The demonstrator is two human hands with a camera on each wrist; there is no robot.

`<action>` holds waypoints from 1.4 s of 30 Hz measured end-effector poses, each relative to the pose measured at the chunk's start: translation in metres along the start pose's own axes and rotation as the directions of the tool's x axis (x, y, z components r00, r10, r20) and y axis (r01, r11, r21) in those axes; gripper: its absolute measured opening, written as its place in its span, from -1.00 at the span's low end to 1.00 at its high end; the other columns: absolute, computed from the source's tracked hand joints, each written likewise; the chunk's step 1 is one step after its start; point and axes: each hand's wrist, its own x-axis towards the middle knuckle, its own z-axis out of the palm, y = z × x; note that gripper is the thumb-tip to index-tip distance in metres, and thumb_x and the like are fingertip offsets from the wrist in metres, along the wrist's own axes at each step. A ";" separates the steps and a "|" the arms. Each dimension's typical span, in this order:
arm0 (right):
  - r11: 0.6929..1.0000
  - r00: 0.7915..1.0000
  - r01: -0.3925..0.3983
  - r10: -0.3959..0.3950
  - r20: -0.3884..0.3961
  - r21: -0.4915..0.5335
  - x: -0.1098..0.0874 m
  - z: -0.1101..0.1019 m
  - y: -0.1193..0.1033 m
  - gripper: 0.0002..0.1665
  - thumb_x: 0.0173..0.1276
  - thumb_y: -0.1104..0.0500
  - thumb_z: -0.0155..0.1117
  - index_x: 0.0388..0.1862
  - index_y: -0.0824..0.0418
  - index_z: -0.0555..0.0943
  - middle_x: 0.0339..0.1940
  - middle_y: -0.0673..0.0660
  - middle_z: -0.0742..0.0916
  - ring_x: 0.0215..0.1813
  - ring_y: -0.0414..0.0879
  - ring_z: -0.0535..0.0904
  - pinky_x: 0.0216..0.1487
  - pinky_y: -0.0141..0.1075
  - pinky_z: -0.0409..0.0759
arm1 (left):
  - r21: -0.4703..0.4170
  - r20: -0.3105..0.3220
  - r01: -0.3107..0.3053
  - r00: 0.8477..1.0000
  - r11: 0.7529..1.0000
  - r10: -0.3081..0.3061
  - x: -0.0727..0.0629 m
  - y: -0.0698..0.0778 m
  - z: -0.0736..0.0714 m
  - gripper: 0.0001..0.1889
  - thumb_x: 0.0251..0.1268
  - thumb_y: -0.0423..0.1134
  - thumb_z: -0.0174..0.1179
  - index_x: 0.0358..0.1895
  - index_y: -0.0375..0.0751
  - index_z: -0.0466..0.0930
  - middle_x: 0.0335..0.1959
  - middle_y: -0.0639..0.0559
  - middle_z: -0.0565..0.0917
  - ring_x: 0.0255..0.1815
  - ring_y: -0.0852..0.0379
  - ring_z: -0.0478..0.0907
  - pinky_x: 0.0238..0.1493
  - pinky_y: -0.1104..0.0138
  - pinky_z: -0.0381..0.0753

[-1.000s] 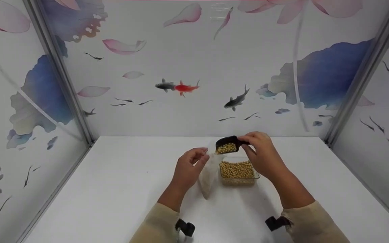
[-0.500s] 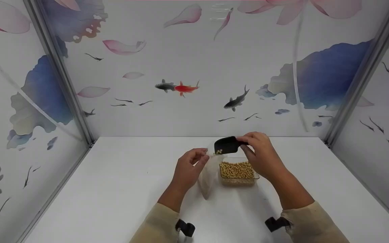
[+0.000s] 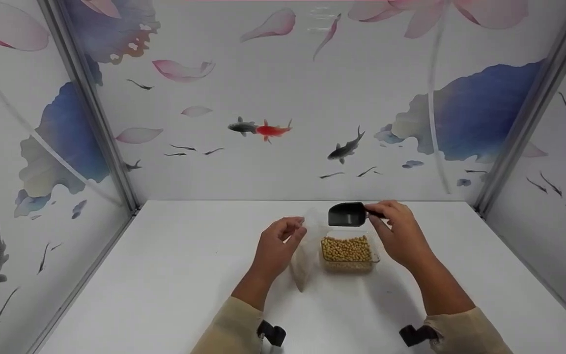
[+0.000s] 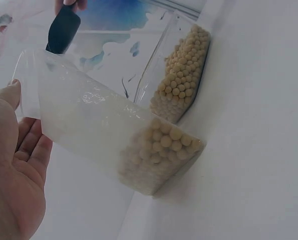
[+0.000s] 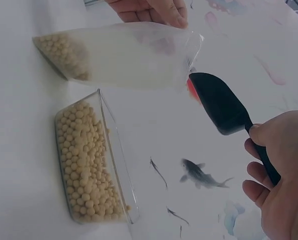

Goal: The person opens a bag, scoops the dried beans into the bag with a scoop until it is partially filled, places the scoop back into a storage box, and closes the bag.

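My left hand (image 3: 275, 248) pinches the top rim of a clear plastic bag (image 4: 88, 105), which hangs upright with its mouth apart. Soybeans (image 4: 164, 145) fill the bag's bottom corner. In my right hand (image 3: 401, 236) is a black scoop (image 3: 347, 215), gripped by its handle between thumb and fingers. The scoop's bowl shows no beans in the head view and hovers above the back of a clear rectangular container (image 5: 121, 150). That container, just right of the bag, holds many more soybeans (image 3: 346, 249).
Everything stands on a white table (image 3: 180, 275). A white back wall (image 3: 273, 172) printed with fish and petals rises behind it, with side panels left and right. Black wrist mounts (image 3: 273, 334) sit at both sleeves.
The beans in the scoop have gone out into the bag. My right hand has then drawn the emptied scoop to the right, off the bag's mouth. The left hand stays nearly still.
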 end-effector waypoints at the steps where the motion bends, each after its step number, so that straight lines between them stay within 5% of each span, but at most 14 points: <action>1: 1.000 1.000 -0.016 0.016 0.003 0.007 -0.002 -0.002 0.004 -0.64 0.68 0.23 0.20 0.35 0.16 0.68 0.22 0.15 0.72 0.29 0.11 0.56 0.19 0.07 0.63 | -0.003 0.003 -0.002 1.000 1.000 0.002 0.000 0.001 0.000 -0.71 0.57 0.21 0.23 -0.05 0.11 0.65 0.32 0.19 0.71 0.40 0.14 0.63 0.50 0.13 0.62; 12: 0.991 0.992 -0.128 0.128 0.009 0.029 -0.018 -0.008 0.036 -0.63 0.71 0.18 0.15 0.37 0.20 0.66 0.28 0.19 0.69 0.30 0.08 0.58 0.10 -0.38 0.58 | -0.028 0.001 -0.011 1.000 1.000 0.011 0.000 0.004 0.000 -0.77 0.60 0.11 0.25 -0.04 0.07 0.66 0.32 0.18 0.70 0.41 0.13 0.63 0.51 0.14 0.61; 18: 0.985 0.985 -0.170 0.170 0.043 0.005 -0.022 -0.004 0.045 -0.62 0.71 0.18 0.16 0.38 0.20 0.66 0.28 0.21 0.69 0.32 0.11 0.60 0.12 -0.32 0.63 | -0.017 0.004 0.008 1.000 1.000 -0.007 0.000 0.004 0.001 -0.84 0.60 0.05 0.27 -0.05 0.09 0.66 0.32 0.19 0.70 0.43 0.14 0.62 0.52 0.17 0.60; 28: 0.981 0.972 -0.192 0.191 0.137 0.000 -0.026 0.000 0.062 -0.61 0.70 0.19 0.16 0.39 0.22 0.64 0.31 0.25 0.69 0.35 0.20 0.61 0.31 0.16 0.68 | 0.005 0.002 0.024 1.000 1.000 -0.024 -0.001 0.004 0.001 -0.86 0.59 0.03 0.28 -0.03 0.11 0.66 0.33 0.21 0.70 0.42 0.14 0.63 0.52 0.16 0.60; 42: 0.982 0.946 -0.174 0.186 0.267 -0.068 -0.032 0.007 0.062 -0.67 0.66 0.22 0.22 0.29 0.20 0.70 0.22 0.22 0.72 0.31 0.24 0.65 0.32 0.21 0.65 | -0.024 0.021 -0.015 1.000 1.000 0.016 -0.001 0.000 -0.001 -0.85 0.63 0.01 0.23 -0.06 0.07 0.66 0.34 0.17 0.69 0.43 0.08 0.61 0.52 0.10 0.60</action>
